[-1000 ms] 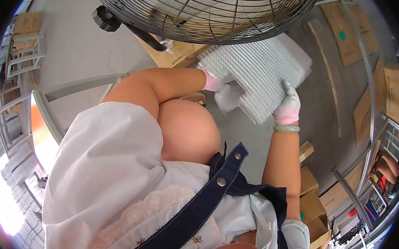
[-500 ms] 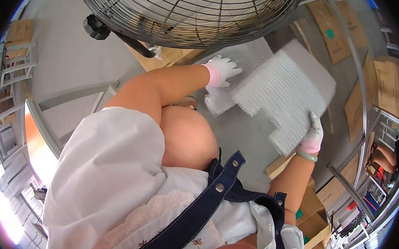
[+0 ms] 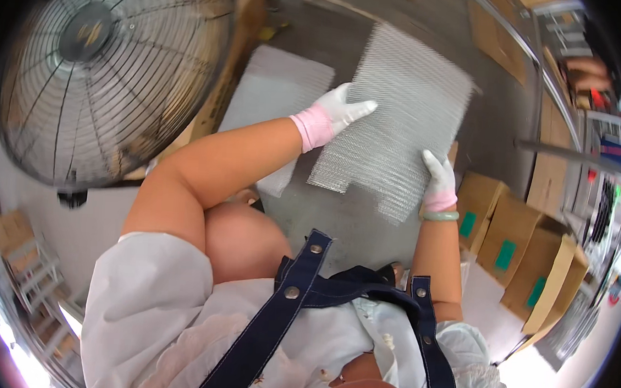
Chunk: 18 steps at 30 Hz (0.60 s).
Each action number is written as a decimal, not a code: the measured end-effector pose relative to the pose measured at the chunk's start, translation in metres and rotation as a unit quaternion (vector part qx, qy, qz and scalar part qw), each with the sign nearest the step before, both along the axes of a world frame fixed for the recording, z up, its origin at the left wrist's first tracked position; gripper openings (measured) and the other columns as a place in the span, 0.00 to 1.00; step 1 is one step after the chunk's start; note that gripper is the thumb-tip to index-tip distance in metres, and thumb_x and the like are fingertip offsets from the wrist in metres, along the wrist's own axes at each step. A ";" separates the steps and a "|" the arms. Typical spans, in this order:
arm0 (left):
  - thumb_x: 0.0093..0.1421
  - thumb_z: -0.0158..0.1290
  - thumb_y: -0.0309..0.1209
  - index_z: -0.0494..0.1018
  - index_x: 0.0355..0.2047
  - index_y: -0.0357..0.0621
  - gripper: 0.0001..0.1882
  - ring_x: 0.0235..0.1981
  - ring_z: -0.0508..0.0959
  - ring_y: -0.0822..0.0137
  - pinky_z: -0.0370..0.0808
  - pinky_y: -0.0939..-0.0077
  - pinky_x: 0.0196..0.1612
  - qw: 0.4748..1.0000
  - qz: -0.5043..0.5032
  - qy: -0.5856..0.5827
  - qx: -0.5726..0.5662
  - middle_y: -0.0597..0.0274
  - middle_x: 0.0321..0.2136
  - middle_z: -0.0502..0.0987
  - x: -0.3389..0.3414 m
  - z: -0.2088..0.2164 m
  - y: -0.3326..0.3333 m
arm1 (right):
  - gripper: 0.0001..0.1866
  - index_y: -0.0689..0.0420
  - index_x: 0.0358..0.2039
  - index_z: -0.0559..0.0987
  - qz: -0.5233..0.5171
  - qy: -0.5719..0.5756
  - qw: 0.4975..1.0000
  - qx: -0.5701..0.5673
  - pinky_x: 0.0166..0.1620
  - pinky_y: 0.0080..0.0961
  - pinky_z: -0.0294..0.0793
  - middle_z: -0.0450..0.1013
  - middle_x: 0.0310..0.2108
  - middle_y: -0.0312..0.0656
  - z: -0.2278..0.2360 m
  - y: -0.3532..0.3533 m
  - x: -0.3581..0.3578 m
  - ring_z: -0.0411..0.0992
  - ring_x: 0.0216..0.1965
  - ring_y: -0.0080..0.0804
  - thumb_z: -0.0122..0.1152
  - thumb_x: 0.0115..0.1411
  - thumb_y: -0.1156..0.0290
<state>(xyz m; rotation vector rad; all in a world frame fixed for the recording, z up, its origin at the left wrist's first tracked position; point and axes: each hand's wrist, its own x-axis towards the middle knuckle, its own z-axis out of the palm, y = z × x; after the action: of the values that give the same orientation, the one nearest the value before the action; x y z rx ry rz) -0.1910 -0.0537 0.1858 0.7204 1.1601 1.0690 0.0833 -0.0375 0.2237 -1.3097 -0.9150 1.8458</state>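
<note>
Have moved the left grip (image 3: 335, 117) since half a second ago — from over a loose sheet (image 3: 282, 82) to the left edge of the notched sheet (image 3: 408, 107); have turned the view too, bringing the wire fan (image 3: 89, 31) to the far left. Rightward from it, passing with the left forearm (image 3: 221, 146) over the lower part of the loose sheet. At centre, holding the notched sheet, silvery and textured, above the grey floor (image 3: 365, 233), with the far end beyond both hands and the notch toward the lower edge of view. Overlapping its left edge with the left grip — cannot tell whether clenched there or only touching. Grasping its lower right edge in the right grip (image 3: 439, 177), thumb on the upper face, other fingers hidden, just above a pale green bracelet (image 3: 440, 216). Farther right, beside the right forearm (image 3: 437, 259), cardboard boxes (image 3: 509, 252) with green patches.
</note>
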 end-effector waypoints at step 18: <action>0.50 0.67 0.49 0.59 0.61 0.35 0.47 0.57 0.73 0.41 0.72 0.57 0.60 0.749 -0.139 0.617 -0.198 0.37 0.57 0.69 0.129 -0.152 0.047 | 0.37 0.55 0.56 0.71 0.030 -0.715 0.692 -0.094 0.53 0.42 0.76 0.73 0.52 0.50 -0.188 -0.032 0.189 0.75 0.51 0.50 0.70 0.46 0.53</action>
<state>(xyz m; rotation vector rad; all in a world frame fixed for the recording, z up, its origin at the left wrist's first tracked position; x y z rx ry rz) -0.0620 -0.0066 0.0340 1.2477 2.2053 -0.0912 0.2725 -0.0690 0.0354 -2.9146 -1.4517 0.5784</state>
